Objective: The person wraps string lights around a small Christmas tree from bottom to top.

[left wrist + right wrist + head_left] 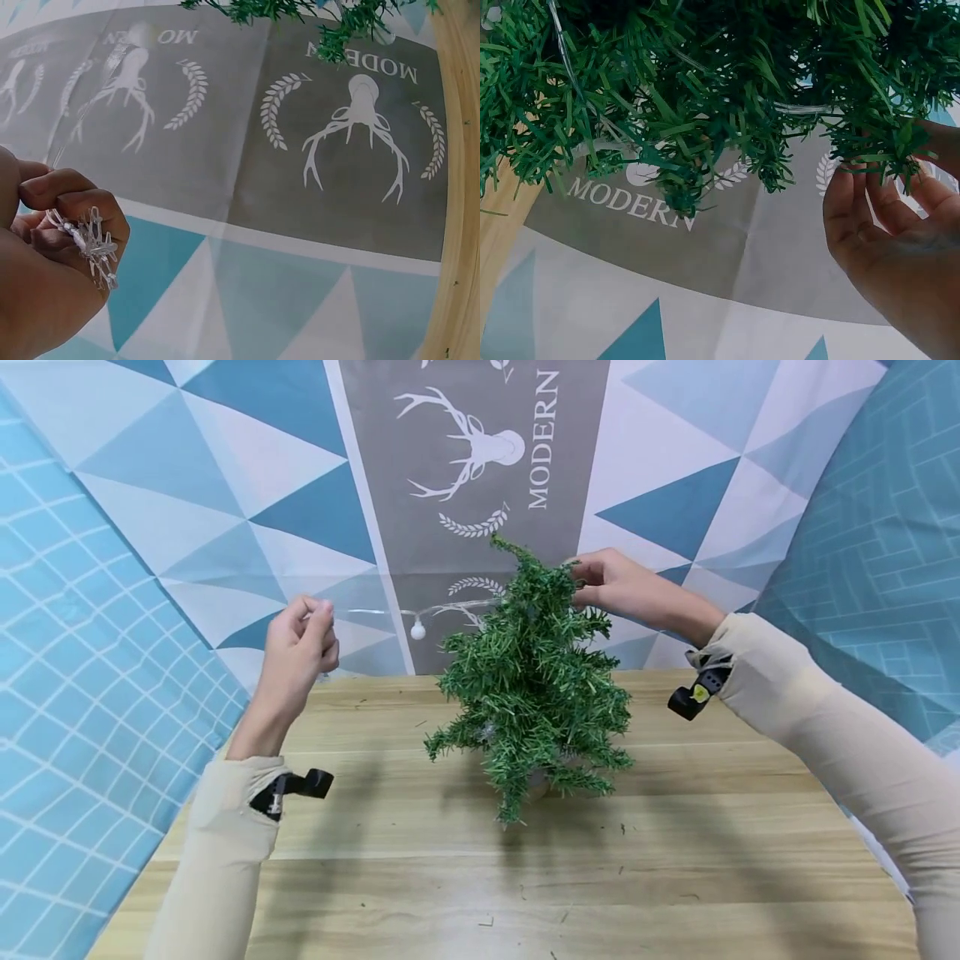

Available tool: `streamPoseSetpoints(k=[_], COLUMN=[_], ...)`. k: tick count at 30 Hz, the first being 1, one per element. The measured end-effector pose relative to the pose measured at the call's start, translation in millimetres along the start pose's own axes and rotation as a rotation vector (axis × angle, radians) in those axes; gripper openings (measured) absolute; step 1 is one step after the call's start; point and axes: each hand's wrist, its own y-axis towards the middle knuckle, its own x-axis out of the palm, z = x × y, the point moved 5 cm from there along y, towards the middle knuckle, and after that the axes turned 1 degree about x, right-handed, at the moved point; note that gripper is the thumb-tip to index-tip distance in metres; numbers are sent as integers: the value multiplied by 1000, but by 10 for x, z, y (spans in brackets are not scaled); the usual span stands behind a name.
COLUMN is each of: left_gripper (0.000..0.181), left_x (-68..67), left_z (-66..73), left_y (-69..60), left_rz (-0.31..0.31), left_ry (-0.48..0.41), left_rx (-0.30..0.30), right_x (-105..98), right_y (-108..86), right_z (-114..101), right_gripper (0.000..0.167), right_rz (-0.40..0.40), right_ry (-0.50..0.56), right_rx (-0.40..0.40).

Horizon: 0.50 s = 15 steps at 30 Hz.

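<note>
A small green artificial Christmas tree [536, 677] stands on the wooden table, its tip bent to the left. My left hand [296, 647], raised to the left of the tree, grips a clear string light wire [378, 612]. From there the wire runs to the upper part of the tree, with a white round bulb [417, 630] hanging on it. A bunched clear length of the string lights [94, 244] sticks out of my curled fingers in the left wrist view. My right hand [626, 589] pinches a branch [885, 150] at the tree's upper right. More clear wire [806, 109] lies among the needles.
Behind the tree hangs a cloth [465, 552] with blue triangles and a grey deer-print band. Blue patterned sheets flank the table [360, 877] on both sides. Loose green needle bits [622, 829] are scattered on the tabletop.
</note>
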Motion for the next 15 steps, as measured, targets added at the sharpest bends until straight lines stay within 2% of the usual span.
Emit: streamPoseSetpoints(k=[2,7,9,12,15], left_gripper=[27,26,26,28,28], left_x=[-12,-30,-35,-57,-92], left_z=[18,47,35,-4,-41], left_y=[-78,-244,-284,-333,-383], left_rz=[12,39,47,75,124], left_ry=[-13,-32,-35,-35,-53], left_rx=[6,13,5,-16,-31], right_x=[-5,0,4,5,11], right_y=[-14,-28,-29,-55,-99], right_z=[-8,-14,0,43,89], right_gripper=[33,30,27,12,32], right_rz=[9,6,5,11,30], right_ry=[-31,-90,-98,-85,-36], right_rx=[-7,-37,-37,-13,21])
